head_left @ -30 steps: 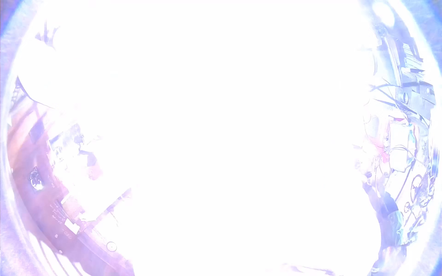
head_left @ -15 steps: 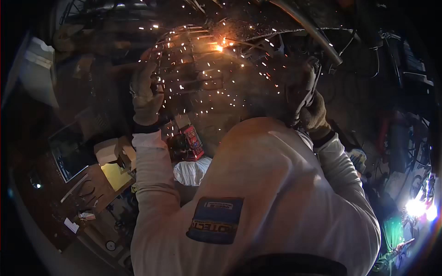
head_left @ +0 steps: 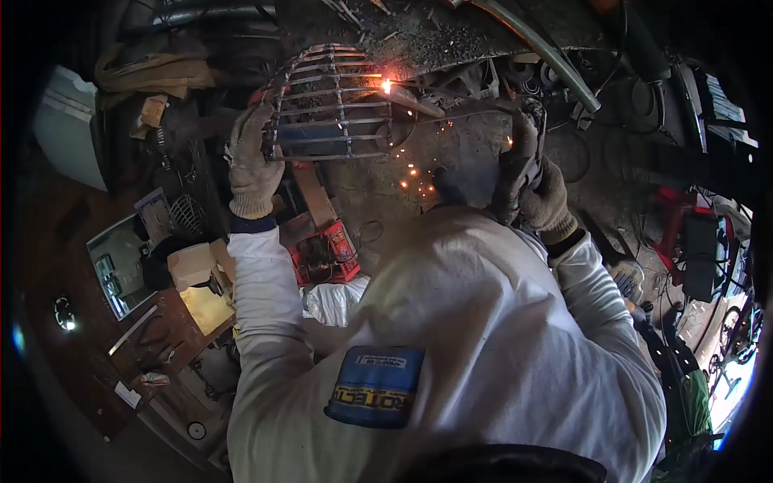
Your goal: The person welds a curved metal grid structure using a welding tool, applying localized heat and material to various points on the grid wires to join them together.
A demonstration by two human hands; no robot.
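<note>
A cage-like grate of welded metal rods (head_left: 341, 101) is held up in front of me, its bars curving at the far end. My left hand (head_left: 254, 165), in a grey knit work glove, grips the grate's left edge. On the right, my gloved right hand (head_left: 547, 201) is closed around a dark welding electrode holder (head_left: 510, 179), its grip partly hidden by the glove. A thin rod (head_left: 467, 97) reaches from the holder's side toward the grate's right edge. There a small orange-red spot (head_left: 386, 86) glows, with a few sparks below it.
A metal pipe (head_left: 555, 68) slants in at the upper right. Below the grate sit a red crate (head_left: 342, 249) and a white sack (head_left: 334, 302). Cardboard boxes (head_left: 193, 266) stand on a brown table (head_left: 72, 241) at left. Another person's dark-clothed legs (head_left: 676, 354) show at right.
The bright spark shower has shrunk to a few sparks and a small glow. The scene looks brighter. A white glare at far right is gone. Both hands stay nearly in place.
</note>
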